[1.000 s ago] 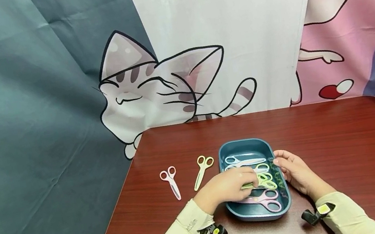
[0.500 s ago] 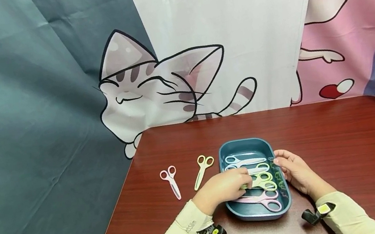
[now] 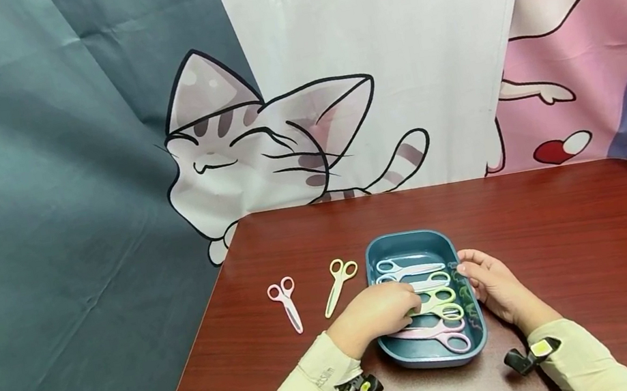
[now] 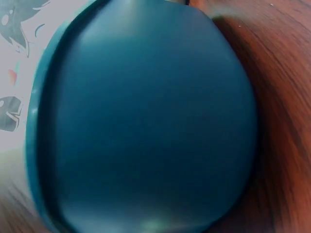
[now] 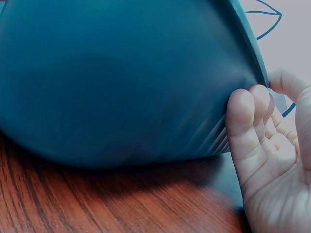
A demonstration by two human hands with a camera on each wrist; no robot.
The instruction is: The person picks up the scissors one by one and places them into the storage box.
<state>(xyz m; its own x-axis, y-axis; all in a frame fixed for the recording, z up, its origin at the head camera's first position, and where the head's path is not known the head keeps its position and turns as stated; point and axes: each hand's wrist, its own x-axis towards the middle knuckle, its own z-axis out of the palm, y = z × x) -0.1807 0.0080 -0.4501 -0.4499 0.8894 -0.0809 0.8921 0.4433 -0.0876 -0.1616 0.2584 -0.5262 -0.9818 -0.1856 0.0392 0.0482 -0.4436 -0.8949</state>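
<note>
A blue-teal plastic box (image 3: 411, 239) stands on the table with several pairs of scissors inside. My left hand (image 3: 378, 312) reaches over its left wall, fingers curled at the blade end of the yellow-green scissors (image 3: 448, 311); the fingertips are hidden. Pink scissors (image 3: 455, 342) lie below that pair in the box, and light blue scissors (image 3: 419, 270) lie above. My right hand (image 3: 493, 286) rests against the box's right side. In the right wrist view, its fingertips (image 5: 240, 104) touch the outer wall, with the thumb by the rim. The left wrist view shows only the outer wall (image 4: 150, 111).
Left of the box, pink-handled scissors (image 3: 289, 304) and yellow scissors (image 3: 340, 286) lie apart on the red-brown table (image 3: 596, 245). Behind the table's far edge hangs a cloth (image 3: 427, 17) printed with cartoon figures.
My left hand has drawn slightly left inside the box, uncovering more of the yellow-green scissors. My right hand and the box stay in place.
</note>
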